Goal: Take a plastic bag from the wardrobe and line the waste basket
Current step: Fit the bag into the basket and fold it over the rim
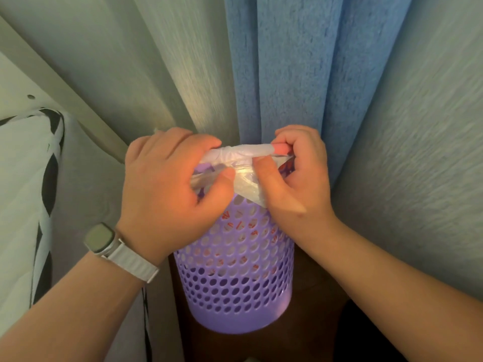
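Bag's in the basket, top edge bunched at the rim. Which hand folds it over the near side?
Probably right. The right hand already pinches the plastic bag edge at the basket rim's middle; the left hand grips it farther left.

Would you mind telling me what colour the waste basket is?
Light purple, with round holes all over its wall; the waste basket shows best in the head view.

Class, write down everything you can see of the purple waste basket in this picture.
The waste basket is a lilac, round plastic tub, its wall pierced all over with round holes above a solid band at the base. It stands upright on a dark floor, in front of the curtains. A thin, pale plastic bag with red print shows through the holes inside it. Above its rim, the left hand and right hand grip the bag's bunched top edge.
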